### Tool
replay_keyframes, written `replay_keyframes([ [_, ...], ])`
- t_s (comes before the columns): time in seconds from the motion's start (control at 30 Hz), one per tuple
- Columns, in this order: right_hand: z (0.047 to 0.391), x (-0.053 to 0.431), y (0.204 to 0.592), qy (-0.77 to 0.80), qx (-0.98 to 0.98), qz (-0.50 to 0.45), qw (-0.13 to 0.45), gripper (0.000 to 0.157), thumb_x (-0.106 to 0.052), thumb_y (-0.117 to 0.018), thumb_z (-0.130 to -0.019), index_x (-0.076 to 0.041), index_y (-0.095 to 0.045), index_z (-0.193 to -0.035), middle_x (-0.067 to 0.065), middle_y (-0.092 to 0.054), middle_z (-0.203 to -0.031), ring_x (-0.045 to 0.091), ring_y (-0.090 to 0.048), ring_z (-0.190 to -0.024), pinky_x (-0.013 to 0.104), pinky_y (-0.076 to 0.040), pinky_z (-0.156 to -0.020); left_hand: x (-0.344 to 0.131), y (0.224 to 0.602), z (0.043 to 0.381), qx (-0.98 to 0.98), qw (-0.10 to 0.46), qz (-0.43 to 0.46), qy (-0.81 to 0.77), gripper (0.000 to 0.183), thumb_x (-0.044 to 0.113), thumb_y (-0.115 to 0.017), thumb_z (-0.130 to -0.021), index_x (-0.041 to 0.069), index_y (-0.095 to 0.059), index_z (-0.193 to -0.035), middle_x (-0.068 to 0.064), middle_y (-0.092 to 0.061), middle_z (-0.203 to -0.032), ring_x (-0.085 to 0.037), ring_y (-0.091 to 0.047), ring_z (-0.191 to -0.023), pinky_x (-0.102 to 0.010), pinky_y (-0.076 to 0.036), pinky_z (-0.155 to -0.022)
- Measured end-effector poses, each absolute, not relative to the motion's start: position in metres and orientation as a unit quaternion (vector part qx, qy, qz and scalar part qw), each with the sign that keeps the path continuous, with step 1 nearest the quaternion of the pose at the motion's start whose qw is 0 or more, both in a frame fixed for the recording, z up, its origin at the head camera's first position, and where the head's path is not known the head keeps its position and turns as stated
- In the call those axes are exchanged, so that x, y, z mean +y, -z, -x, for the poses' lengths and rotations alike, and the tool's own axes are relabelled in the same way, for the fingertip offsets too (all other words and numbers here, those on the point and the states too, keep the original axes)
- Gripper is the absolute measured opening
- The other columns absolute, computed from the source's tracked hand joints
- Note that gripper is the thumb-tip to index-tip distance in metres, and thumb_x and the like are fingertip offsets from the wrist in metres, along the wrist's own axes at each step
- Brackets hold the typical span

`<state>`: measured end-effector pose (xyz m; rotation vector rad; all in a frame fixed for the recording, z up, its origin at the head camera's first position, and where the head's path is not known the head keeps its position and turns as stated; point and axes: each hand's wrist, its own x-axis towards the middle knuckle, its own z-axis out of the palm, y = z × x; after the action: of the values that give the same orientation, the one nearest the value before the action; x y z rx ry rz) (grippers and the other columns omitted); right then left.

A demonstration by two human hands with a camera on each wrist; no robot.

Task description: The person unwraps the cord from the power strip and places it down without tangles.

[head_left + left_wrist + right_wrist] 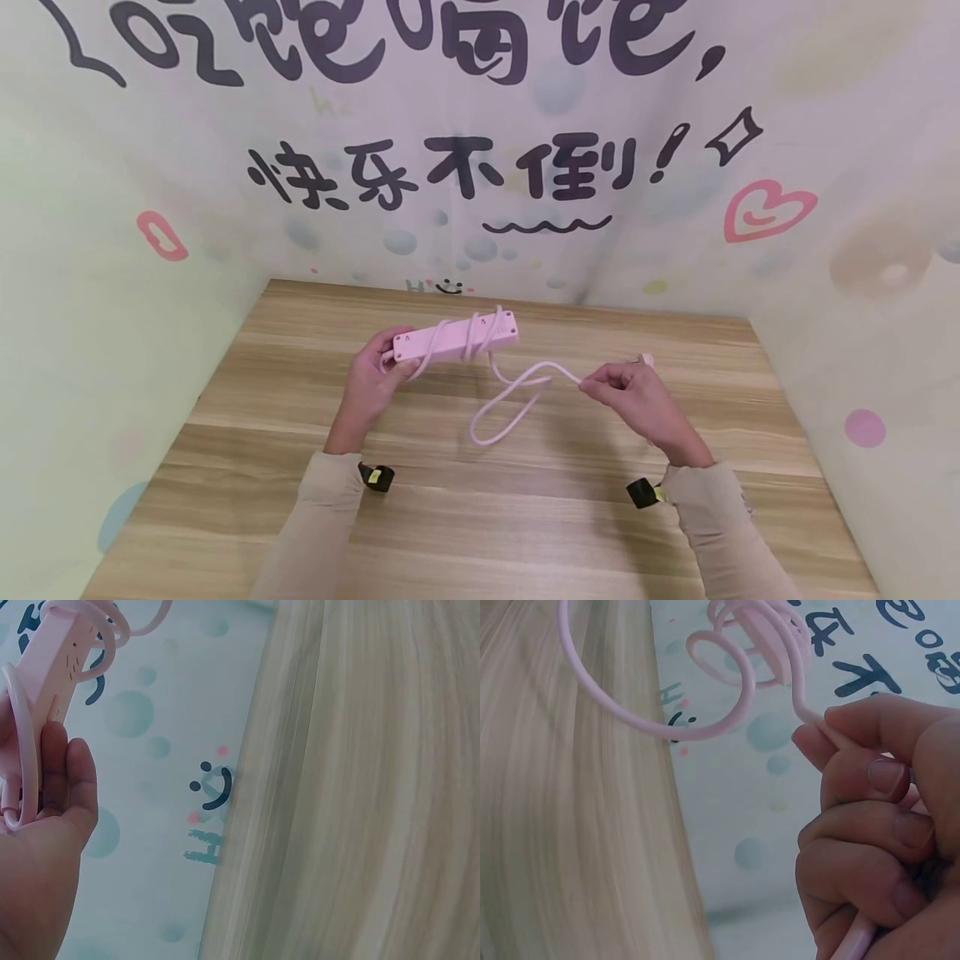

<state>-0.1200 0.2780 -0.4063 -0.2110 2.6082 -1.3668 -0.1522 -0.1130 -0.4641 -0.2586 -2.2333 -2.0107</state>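
Note:
A pink power strip (453, 337) is held up over the table, tilted slightly, its cord wound several times round its body. My left hand (375, 375) grips its left end; in the left wrist view the fingers (79, 769) lie along the strip's side and the cord passes over the palm. My right hand (641, 400) pinches the pink cord (551, 364) between thumb and fingertips, apart from the strip. Between the hands the cord hangs in a loose loop. Cord also runs out below the curled fingers (855, 870). A pink end piece (647, 359), probably the plug, shows behind my right hand.
Beneath both hands lies a wood-grain table (480, 525). A pale printed cloth wall (465, 242) with dark lettering stands along its back edge, with more wall on the left and right. Each wrist carries a small black camera (377, 477).

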Motion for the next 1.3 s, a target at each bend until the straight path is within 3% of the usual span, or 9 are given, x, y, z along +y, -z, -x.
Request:
replay_keyframes([
  [0.2,0.126,0.285,0.424,0.47,0.875,0.051,0.105,0.022,-0.031,-0.071,-0.096,-0.01,-0.077,-0.098,0.006,-0.064,-0.086,0.015,-0.049,-0.079,0.027,-0.042,-0.07,-0.114,0.464,0.153,-0.733,0.065,0.084,0.672,0.047,-0.006,-0.069,-0.091,-0.006,-0.055,-0.137,-0.028,-0.059,-0.136,-0.005,-0.06,-0.11,-0.012,-0.055,-0.09],
  [0.4,0.134,0.289,0.447,0.485,0.867,0.009,0.112,0.026,-0.028,-0.069,-0.097,-0.003,-0.076,-0.102,-0.003,-0.062,-0.083,0.012,-0.05,-0.078,0.025,-0.043,-0.067,-0.114,0.464,0.152,-0.732,0.063,0.083,0.674,0.048,-0.005,-0.07,-0.09,-0.006,-0.056,-0.136,-0.027,-0.06,-0.135,-0.006,-0.061,-0.11,-0.013,-0.055,-0.091],
  [0.57,0.141,0.292,0.463,0.476,0.872,-0.02,0.115,0.033,-0.029,-0.069,-0.096,0.002,-0.074,-0.105,-0.004,-0.058,-0.078,0.013,-0.047,-0.073,0.025,-0.041,-0.062,-0.113,0.467,0.152,-0.736,0.068,0.091,0.667,0.048,-0.005,-0.071,-0.09,-0.007,-0.056,-0.135,-0.029,-0.06,-0.135,-0.006,-0.061,-0.111,-0.013,-0.055,-0.091],
  [0.73,0.149,0.291,0.476,0.458,0.881,-0.026,0.113,0.034,-0.028,-0.067,-0.098,0.004,-0.072,-0.107,-0.002,-0.058,-0.081,0.015,-0.047,-0.077,0.026,-0.041,-0.065,-0.111,0.471,0.152,-0.738,0.068,0.105,0.664,0.048,-0.006,-0.07,-0.09,-0.009,-0.055,-0.135,-0.031,-0.059,-0.135,-0.005,-0.06,-0.112,-0.012,-0.053,-0.094],
  [1.03,0.159,0.286,0.492,0.423,0.9,-0.065,0.085,0.032,-0.027,-0.064,-0.099,0.002,-0.074,-0.108,0.011,-0.068,-0.089,0.016,-0.051,-0.075,0.026,-0.043,-0.064,-0.108,0.474,0.15,-0.728,0.048,0.108,0.676,0.049,-0.007,-0.07,-0.089,-0.008,-0.055,-0.136,-0.031,-0.06,-0.133,-0.006,-0.061,-0.11,-0.013,-0.054,-0.093],
  [1.3,0.164,0.28,0.501,0.392,0.917,-0.045,0.061,0.029,-0.028,-0.067,-0.098,-0.003,-0.076,-0.11,0.012,-0.075,-0.088,0.012,-0.058,-0.072,0.025,-0.047,-0.066,-0.108,0.475,0.151,-0.733,0.047,0.105,0.67,0.05,-0.007,-0.071,-0.089,-0.008,-0.055,-0.136,-0.031,-0.061,-0.132,-0.006,-0.06,-0.109,-0.011,-0.053,-0.091],
])
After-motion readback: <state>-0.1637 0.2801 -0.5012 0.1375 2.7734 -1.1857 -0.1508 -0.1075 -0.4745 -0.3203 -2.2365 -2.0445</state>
